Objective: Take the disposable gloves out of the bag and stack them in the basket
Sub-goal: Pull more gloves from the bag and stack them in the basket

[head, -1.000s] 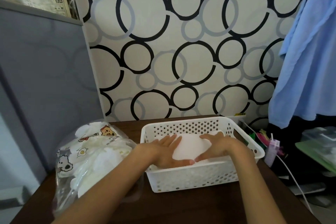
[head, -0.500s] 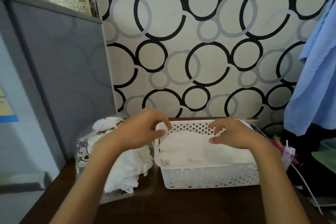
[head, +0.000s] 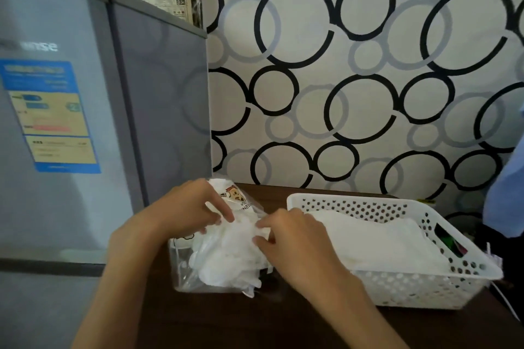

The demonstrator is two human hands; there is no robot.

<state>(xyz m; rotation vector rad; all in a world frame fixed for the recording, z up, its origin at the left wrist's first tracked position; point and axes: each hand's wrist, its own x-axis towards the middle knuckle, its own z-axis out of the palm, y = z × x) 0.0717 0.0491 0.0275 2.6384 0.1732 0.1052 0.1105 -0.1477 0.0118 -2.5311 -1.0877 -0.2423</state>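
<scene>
Disposable gloves (head: 229, 252), thin and white, lie bunched in a clear printed bag (head: 184, 272) that sits on the dark worktop (head: 221, 317), left of the white perforated basket (head: 419, 283); a flat layer of gloves already placed (head: 377, 241) fills the basket floor. Left hand (head: 181, 212) reaches over the far side of the bag mouth, its fingertips (head: 224, 215) curled in a narrow pinch on the film or the topmost glove; which of the two cannot be told. Right hand (head: 295, 238) comes in from the basket side, fingers bent and pinching the crumpled glove pile at its top. Judged risk: the gloves cling together, so a pull may drag out several at once or lift the light bag with them, since neither hand clearly pins the bag down. A bunch drawn out crumpled would also land untidily on the flat stack and need smoothing. One glove edge (head: 251, 290) already spills from the near end of the bag onto the worktop and could slide off. Surroundings: a grey refrigerator (head: 85, 122) stands close on the left, the circle-patterned wall (head: 368, 79) lies behind, and a blue cloth (head: 507, 193) hangs at far right. The basket's near-left rim lies between bag and stack, so each glove must be lifted over it.
</scene>
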